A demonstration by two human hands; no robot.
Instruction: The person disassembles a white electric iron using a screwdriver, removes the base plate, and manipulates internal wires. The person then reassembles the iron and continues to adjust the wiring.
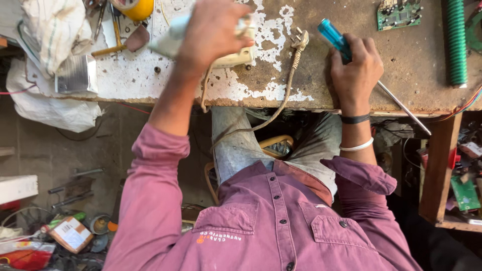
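Gripping cream appliance in left hand, fingers clamped | right hand closed on blue-handled screwdriver, right of appliance | steady the appliance firmly before driving.

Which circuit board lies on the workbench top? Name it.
The green circuit board at the far right of the workbench, beside the green ribbed hose; the other green board sits on the lower shelf.

Bare bench between screwdriver, hose
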